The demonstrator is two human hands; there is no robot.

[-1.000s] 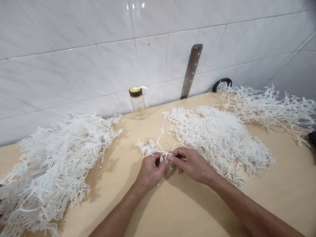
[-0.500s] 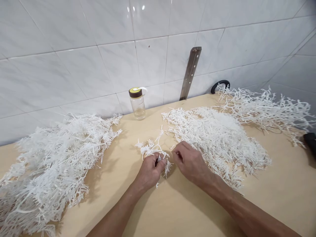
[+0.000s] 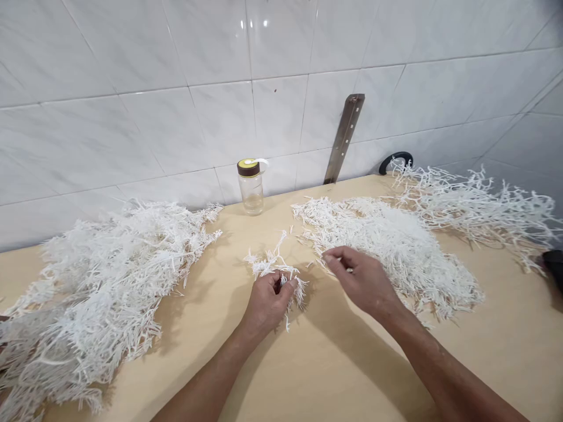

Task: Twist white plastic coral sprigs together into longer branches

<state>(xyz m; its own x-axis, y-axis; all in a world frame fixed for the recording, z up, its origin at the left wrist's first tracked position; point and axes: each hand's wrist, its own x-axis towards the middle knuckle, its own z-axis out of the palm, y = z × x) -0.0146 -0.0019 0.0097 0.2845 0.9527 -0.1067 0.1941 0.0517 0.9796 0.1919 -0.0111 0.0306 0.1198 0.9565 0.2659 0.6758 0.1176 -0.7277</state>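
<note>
My left hand (image 3: 269, 299) is closed, thumb against fingers, on a white branched plastic sprig (image 3: 276, 265). Its thin twigs spread out above and to the right of my fingers. My right hand (image 3: 358, 275) is apart from the sprig, at the near left side of a heap of short white pieces (image 3: 382, 234). Its thumb and fingers are pinched together. A small white bit shows among the curled fingers, too small to tell clearly.
A tangled pile of white branched sprigs (image 3: 118, 281) covers the table's left side. Larger white branches (image 3: 475, 196) lie at the back right, near a black ring-shaped handle (image 3: 396, 159). A clear bottle (image 3: 252, 190) and a metal strip (image 3: 344, 140) stand by the tiled wall (image 3: 211, 123).
My right hand has moved right, away from the sprig and over the edge of the short-piece heap. My left hand keeps its hold on the sprig. The view has tilted slightly.
</note>
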